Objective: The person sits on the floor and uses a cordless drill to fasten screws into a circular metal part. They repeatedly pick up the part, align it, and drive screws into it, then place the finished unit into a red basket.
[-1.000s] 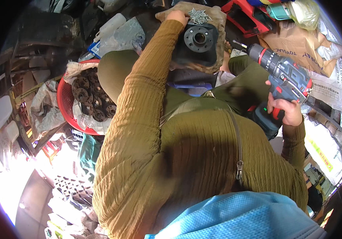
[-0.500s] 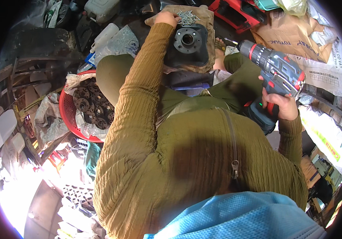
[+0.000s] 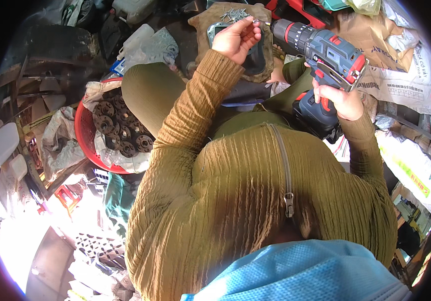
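Note:
My right hand (image 3: 343, 102) is wrapped round the grip of a grey, black and red cordless drill (image 3: 325, 47), whose chuck points left. At the tip of its bit, my left hand (image 3: 236, 42) pinches a small screw (image 3: 256, 21) between thumb and fingers. Behind and partly hidden by that hand is a black square tray-like part (image 3: 261, 65), lying on a worn brown pad (image 3: 200, 22). A pile of loose silver screws (image 3: 234, 15) lies on the pad's far side. The round flange on the black part is covered by my left hand.
On the left, a red basket (image 3: 81, 135) holds several round dark metal hubs (image 3: 106, 124). A clear plastic bag (image 3: 160, 45) and a white bottle (image 3: 137, 39) lie left of the pad. Paper sacks (image 3: 371, 40) and a red plastic part (image 3: 309, 12) are at the far right.
My left hand has come from the screw pile toward the right and nearer, with a screw in its fingers. The drill has moved left, bringing its bit to that screw.

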Tool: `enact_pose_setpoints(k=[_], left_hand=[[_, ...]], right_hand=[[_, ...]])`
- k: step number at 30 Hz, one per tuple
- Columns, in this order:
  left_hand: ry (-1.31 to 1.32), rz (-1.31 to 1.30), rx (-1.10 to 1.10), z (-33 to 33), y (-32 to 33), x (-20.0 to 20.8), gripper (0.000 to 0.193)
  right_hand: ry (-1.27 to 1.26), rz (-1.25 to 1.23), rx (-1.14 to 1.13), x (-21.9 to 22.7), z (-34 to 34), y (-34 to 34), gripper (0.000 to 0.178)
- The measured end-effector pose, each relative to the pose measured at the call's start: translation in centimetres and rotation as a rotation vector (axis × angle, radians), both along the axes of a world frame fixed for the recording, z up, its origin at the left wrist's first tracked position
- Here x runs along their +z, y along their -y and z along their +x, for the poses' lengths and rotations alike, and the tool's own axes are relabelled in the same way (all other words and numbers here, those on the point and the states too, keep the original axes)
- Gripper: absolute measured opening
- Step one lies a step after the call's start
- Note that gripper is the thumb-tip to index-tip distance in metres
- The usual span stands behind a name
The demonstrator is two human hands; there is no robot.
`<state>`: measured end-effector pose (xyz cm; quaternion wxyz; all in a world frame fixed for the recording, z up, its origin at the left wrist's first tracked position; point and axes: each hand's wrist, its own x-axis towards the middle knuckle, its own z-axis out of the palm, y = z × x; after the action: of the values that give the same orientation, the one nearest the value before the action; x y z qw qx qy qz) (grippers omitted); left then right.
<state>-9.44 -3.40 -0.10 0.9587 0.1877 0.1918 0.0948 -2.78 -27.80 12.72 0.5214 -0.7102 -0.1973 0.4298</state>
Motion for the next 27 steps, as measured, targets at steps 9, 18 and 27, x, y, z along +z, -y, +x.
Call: enact_pose_setpoints(k=[9, 18, 27], left_hand=[[-0.018, -0.184, 0.154, -0.4, 0.8, -0.2, 0.015], [0.038, -0.101, 0.13, -0.6, 0.5, -0.2, 0.015], [0.034, -0.203, 0.219, -0.1, 1.7, -0.9, 0.013]], right_hand=[[0.042, -0.013, 0.017, 0.4, -1.0, -0.8, 0.054], [0.023, -0.026, 0.02, 0.7, -1.2, -1.2, 0.056], [0.012, -0.045, 0.014, 1.0, -0.8, -2.1, 0.048]])
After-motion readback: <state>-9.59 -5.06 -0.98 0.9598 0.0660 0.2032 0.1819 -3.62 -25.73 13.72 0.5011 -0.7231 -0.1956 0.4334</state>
